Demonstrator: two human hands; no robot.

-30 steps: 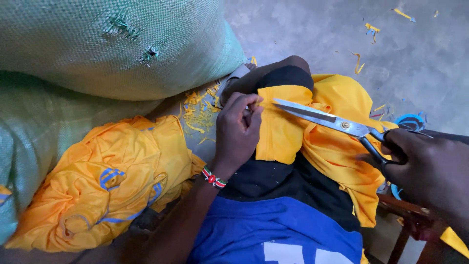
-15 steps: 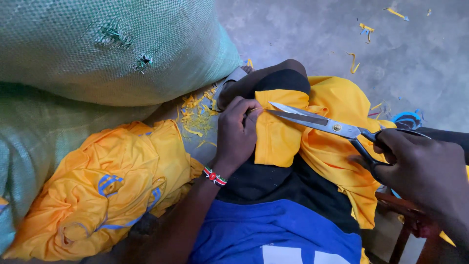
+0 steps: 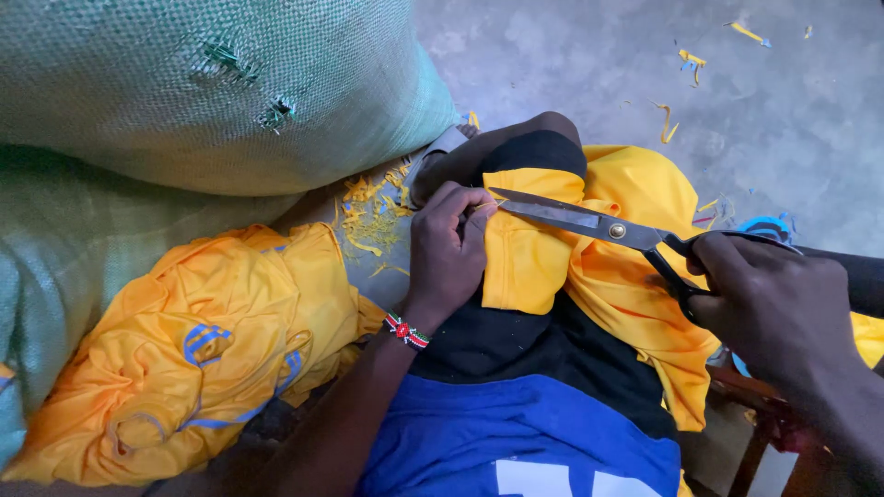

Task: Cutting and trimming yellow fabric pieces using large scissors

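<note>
My left hand [image 3: 449, 250] pinches the edge of a yellow cloth [image 3: 589, 267] draped over my knee. A beaded bracelet [image 3: 406, 330] circles that wrist. My right hand [image 3: 772, 304] grips the black handles of large steel scissors [image 3: 589, 221]. The blades are slightly apart, and their tips reach the cloth edge right beside my left fingers. I wear black shorts [image 3: 525, 340] and a blue shirt [image 3: 516, 442].
Two big green woven sacks [image 3: 184, 101] fill the left side. A crumpled yellow garment with blue trim [image 3: 203, 340] lies below them. Yellow cloth trimmings [image 3: 373, 216] lie beside my knee and on the grey concrete floor [image 3: 589, 64]. A wooden stool edge [image 3: 755, 423] shows lower right.
The scissors and my right hand have shifted left, bringing the blade tips up to my left fingers. My left hand keeps its pinch on the cloth.
</note>
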